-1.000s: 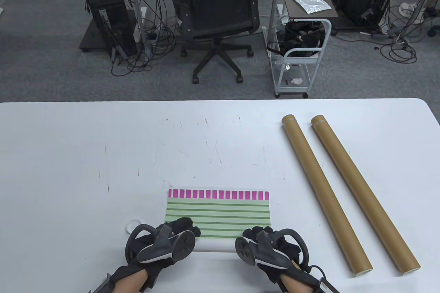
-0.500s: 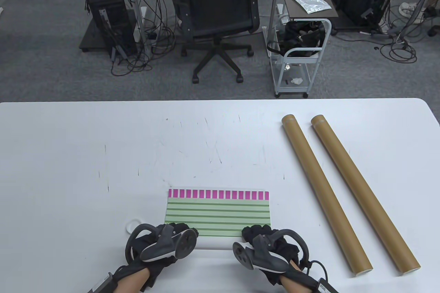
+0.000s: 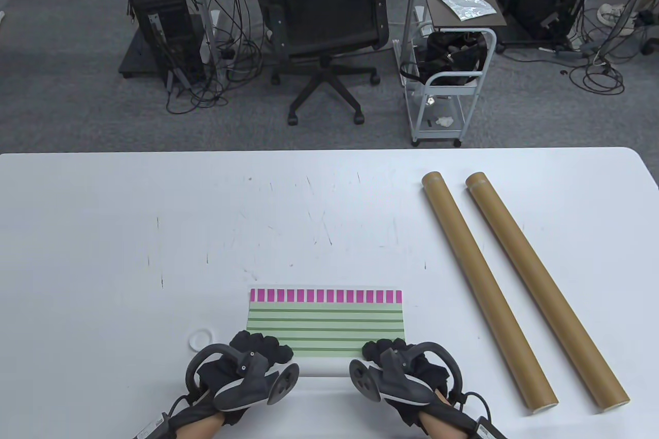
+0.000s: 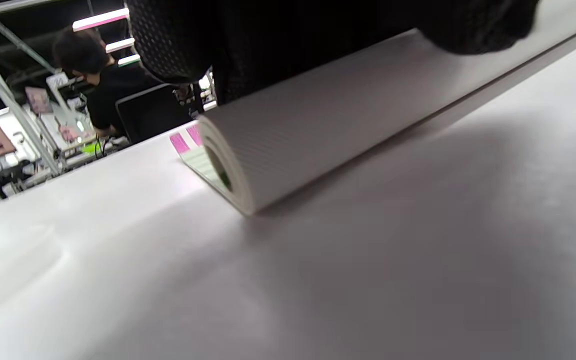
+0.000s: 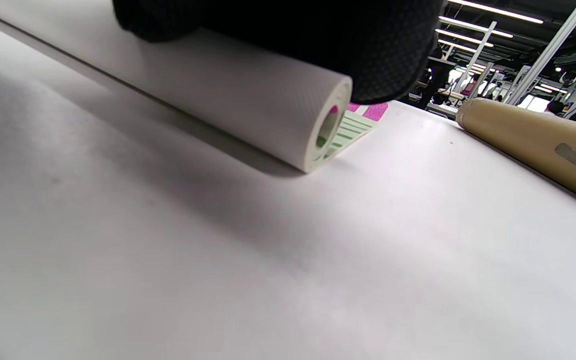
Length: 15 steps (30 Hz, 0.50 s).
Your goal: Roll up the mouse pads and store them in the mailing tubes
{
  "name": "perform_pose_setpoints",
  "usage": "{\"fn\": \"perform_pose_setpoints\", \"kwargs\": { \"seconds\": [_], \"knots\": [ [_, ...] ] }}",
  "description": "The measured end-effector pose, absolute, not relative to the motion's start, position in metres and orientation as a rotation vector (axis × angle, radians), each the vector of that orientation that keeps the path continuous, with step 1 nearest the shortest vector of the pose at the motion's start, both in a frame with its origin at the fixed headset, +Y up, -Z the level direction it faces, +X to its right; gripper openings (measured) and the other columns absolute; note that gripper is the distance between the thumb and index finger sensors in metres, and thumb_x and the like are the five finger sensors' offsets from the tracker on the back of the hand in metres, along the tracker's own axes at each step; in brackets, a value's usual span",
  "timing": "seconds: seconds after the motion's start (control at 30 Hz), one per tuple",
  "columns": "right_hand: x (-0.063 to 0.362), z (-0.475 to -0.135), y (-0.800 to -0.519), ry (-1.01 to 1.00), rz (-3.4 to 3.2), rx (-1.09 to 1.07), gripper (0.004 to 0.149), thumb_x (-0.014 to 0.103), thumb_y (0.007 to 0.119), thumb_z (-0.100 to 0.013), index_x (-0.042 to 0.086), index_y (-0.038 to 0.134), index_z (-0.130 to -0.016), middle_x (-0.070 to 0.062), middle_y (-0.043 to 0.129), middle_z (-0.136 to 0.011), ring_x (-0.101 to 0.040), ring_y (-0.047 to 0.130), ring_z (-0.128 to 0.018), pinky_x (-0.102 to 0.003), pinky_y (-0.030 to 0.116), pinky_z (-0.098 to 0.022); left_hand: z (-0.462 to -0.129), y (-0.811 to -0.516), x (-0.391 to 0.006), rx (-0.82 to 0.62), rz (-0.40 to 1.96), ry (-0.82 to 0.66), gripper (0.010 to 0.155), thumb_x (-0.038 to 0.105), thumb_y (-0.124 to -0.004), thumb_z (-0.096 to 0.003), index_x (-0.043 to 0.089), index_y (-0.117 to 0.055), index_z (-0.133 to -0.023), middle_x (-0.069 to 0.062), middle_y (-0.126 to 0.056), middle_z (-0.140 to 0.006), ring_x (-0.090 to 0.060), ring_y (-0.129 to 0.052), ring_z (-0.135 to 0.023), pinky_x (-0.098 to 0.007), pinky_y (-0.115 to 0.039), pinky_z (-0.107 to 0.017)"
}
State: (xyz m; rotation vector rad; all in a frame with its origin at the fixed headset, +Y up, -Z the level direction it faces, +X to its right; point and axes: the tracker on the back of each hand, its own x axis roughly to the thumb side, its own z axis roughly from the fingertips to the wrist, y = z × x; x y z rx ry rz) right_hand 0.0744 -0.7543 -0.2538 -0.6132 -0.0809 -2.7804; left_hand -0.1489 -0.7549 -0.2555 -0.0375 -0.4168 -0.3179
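Observation:
A mouse pad (image 3: 324,320) with green stripes and a magenta band at its far edge lies near the table's front edge. Its near end is wound into a white roll (image 3: 324,368). My left hand (image 3: 262,346) curls over the roll's left end and my right hand (image 3: 383,349) curls over its right end. The left wrist view shows the roll's (image 4: 318,130) open left end under my gloved left hand (image 4: 318,30). The right wrist view shows the roll's (image 5: 248,105) right end under my right hand (image 5: 318,35). Two brown mailing tubes (image 3: 484,284) (image 3: 543,287) lie side by side at the right.
A small white ring-shaped cap (image 3: 200,340) lies on the white table (image 3: 154,233) just left of my left hand. The nearer tube (image 5: 533,145) lies close to the right of the roll. An office chair (image 3: 324,22) and a cart (image 3: 448,78) stand beyond the far edge.
The pad's magenta edge has slid a little toward me and the flat striped part is shorter. My left hand has shifted slightly back and tilted; the right hand has barely moved.

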Motion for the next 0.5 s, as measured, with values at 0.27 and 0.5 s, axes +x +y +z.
{"fn": "perform_pose_setpoints", "kwargs": {
  "seconds": [0.27,0.5],
  "knots": [
    [0.0743,-0.2551,-0.7527,-0.115,-2.787,-0.612,0.053,0.030,0.060,-0.045,0.022,0.065,-0.096,-0.004,0.079,-0.092,-0.027,0.086,-0.077,-0.042,0.076,-0.058,-0.2658,-0.7562,-0.1532,-0.131,-0.256,-0.393,0.052,0.051,-0.071,-0.0378,0.043,-0.072,-0.089,0.015,-0.086,-0.087,-0.010,-0.092,-0.080,-0.029,-0.081,-0.065],
    [0.0744,-0.2535,-0.7525,-0.140,-2.791,-0.611,0.053,0.030,0.061,-0.045,0.022,0.065,-0.097,-0.004,0.078,-0.093,-0.026,0.086,-0.077,-0.041,0.076,-0.058,-0.2664,-0.7563,-0.1508,-0.153,-0.255,-0.387,0.050,0.047,-0.069,-0.0378,0.043,-0.075,-0.087,0.015,-0.088,-0.086,-0.011,-0.092,-0.079,-0.031,-0.080,-0.067]
  ]
}}
